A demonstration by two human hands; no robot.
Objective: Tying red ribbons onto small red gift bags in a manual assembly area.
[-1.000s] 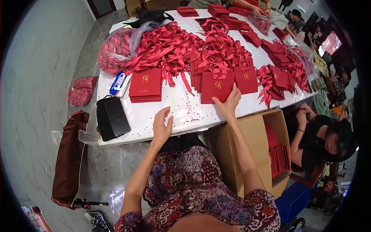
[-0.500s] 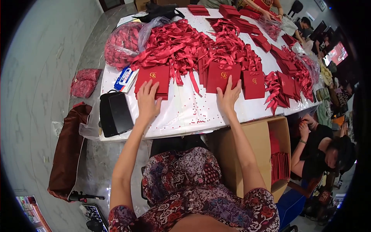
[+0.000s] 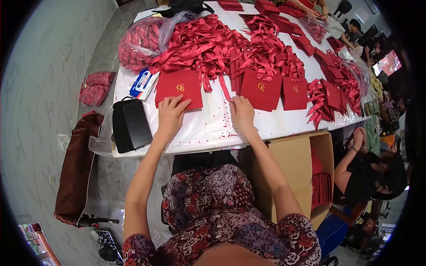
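Note:
A stack of flat red square paper pieces with a gold emblem [image 3: 179,82] lies before my left hand [image 3: 171,116]. Its fingers rest, slightly bent, on the near edge of the top piece, which sits a little askew. My right hand [image 3: 242,116] is closed at the fingertips on the loose end of a red ribbon [image 3: 224,88], which trails from the large ribbon heap [image 3: 199,44]. Just right of that hand lies another stack of emblem pieces [image 3: 262,91], and beyond it a narrower red stack [image 3: 294,95].
A blue-and-white packet [image 3: 144,83] and a phone on a black case [image 3: 136,124] lie at left, below a clear bag of red ribbon [image 3: 141,44]. Under the table's right edge stands an open cardboard box [image 3: 288,159] with red pieces. Other people work at the far side and right.
My right hand has left the right-hand stack and moved left to the ribbon end, its fingers closing. My left fingers have bent, and the top piece under them has shifted right.

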